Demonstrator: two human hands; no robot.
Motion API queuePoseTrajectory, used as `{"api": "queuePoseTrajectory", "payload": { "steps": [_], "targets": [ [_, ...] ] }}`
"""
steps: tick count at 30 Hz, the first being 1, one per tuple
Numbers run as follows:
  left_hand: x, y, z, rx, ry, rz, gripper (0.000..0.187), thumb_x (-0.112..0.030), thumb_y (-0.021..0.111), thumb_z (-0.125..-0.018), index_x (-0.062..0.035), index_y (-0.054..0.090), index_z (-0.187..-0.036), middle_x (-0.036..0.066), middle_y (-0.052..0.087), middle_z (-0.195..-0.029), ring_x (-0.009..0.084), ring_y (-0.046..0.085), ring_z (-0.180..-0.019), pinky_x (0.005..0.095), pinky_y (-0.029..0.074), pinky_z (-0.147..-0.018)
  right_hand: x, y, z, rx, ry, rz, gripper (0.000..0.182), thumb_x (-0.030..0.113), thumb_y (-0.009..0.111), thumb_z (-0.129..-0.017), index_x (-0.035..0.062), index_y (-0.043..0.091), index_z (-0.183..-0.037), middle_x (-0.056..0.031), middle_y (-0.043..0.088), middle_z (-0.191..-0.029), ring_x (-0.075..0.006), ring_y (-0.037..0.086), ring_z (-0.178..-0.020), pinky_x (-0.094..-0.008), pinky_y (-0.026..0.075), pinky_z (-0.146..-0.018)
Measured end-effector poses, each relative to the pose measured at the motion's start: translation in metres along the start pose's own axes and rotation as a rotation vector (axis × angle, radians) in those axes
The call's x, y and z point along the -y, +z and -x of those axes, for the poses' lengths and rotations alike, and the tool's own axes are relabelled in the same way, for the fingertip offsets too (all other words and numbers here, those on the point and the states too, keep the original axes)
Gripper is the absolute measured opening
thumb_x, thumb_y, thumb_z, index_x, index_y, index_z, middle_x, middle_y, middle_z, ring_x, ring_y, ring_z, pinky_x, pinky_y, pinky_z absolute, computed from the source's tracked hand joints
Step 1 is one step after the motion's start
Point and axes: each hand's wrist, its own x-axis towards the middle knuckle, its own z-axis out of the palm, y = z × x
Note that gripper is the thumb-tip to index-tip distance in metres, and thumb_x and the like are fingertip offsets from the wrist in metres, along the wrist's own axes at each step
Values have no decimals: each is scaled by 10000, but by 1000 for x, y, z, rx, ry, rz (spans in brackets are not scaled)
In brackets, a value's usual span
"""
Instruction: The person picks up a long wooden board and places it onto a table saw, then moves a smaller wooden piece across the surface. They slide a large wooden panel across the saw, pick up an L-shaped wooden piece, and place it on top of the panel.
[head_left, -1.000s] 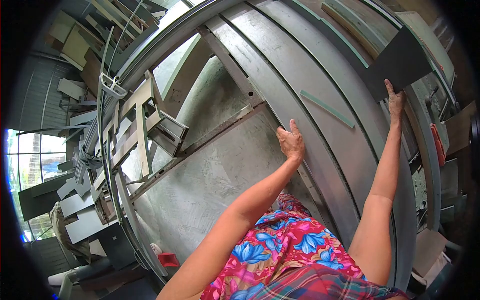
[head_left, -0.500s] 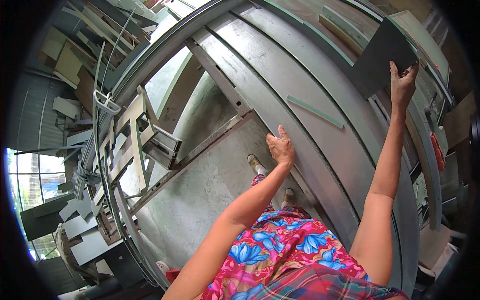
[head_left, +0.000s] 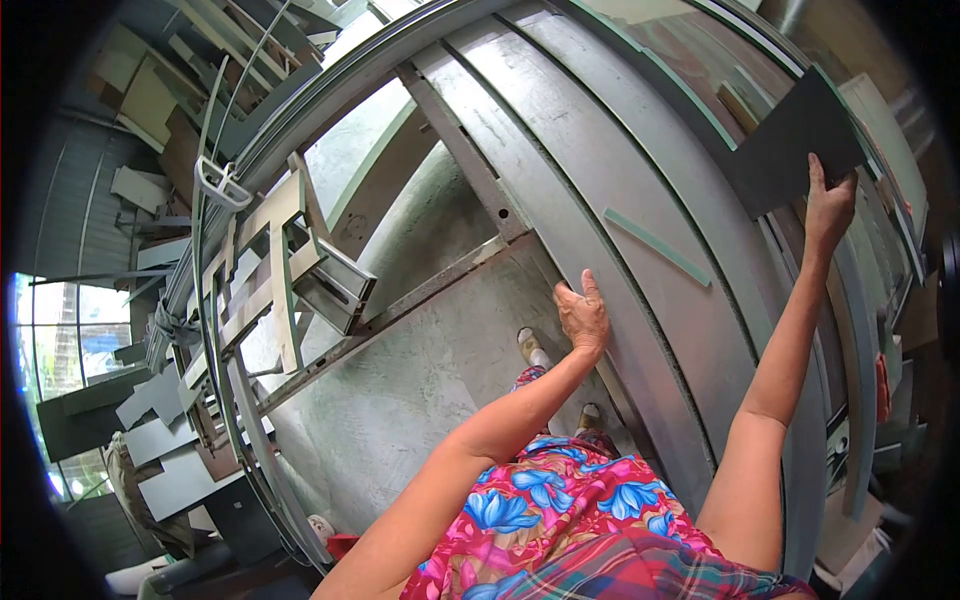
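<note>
My right hand [head_left: 830, 208] grips the near edge of a flat dark grey panel [head_left: 790, 150], with the thumb laid on its upper face. The panel is at the upper right, over the far side of a metal table with long slots [head_left: 610, 170]. Beside the table's near edge is my left hand [head_left: 583, 318], empty, thumb raised and fingers loosely bent. A narrow pale green strip [head_left: 657, 247] lies slantwise on the table between the two hands.
A steel frame bar [head_left: 430, 285] joins the table on the left. Cut board pieces [head_left: 270, 262] and a white clamp-like handle [head_left: 222, 183] are beyond it. Offcuts [head_left: 165, 440] pile up at far left. An orange-red item [head_left: 883, 388] hangs at right.
The view has shifted slightly, so the table, strip and both hands appear a little lower and further right. My right hand still holds the dark panel; my left hand stays empty.
</note>
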Motion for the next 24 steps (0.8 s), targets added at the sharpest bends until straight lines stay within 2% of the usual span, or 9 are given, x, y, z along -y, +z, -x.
{"api": "queuePoseTrajectory", "payload": {
  "steps": [8, 11, 16, 23, 24],
  "targets": [
    [5, 3, -3, -2, -9, -28, 607, -481, 446, -846, 103, 413, -1007, 275, 476, -980, 403, 496, -923, 431, 404, -801, -3, 10, -2, 17, -47, -51, 393, 356, 611, -796, 18, 539, -984, -131, 612, -920, -264, 615, -811, -355, 485, -688],
    [2, -2, -1, 34, -20, 1, 614, -480, 421, -861, 116, 393, -1006, 283, 457, -978, 395, 475, -930, 444, 377, -809, -5, 13, -4, 23, -48, -51, 394, 351, 610, -798, 13, 534, -987, -137, 611, -917, -268, 613, -818, -359, 482, -689],
    [-2, -4, 0, 20, -44, -39, 622, -507, 401, -857, 99, 430, -998, 273, 494, -963, 398, 495, -925, 441, 391, -801, 4, 8, 0, 7, -75, -1, 417, 347, 609, -798, -5, 519, -1003, -148, 610, -916, -290, 605, -837, -364, 473, -699],
    [0, -9, 7, 9, -49, -44, 626, -526, 378, -854, 83, 462, -972, 265, 528, -943, 395, 524, -913, 441, 410, -782, -2, -8, 7, 77, -79, -135, 398, 336, 601, -804, 9, 518, -1014, -150, 607, -933, -301, 593, -854, -366, 457, -723],
    [3, -5, 7, -69, 7, -69, 566, -501, 399, -857, 60, 457, -906, 240, 531, -868, 383, 543, -820, 441, 433, -718, -4, -8, 6, 82, -90, -143, 394, 338, 601, -803, 9, 521, -1006, -151, 607, -933, -301, 593, -854, -367, 456, -725]
  ]
}}
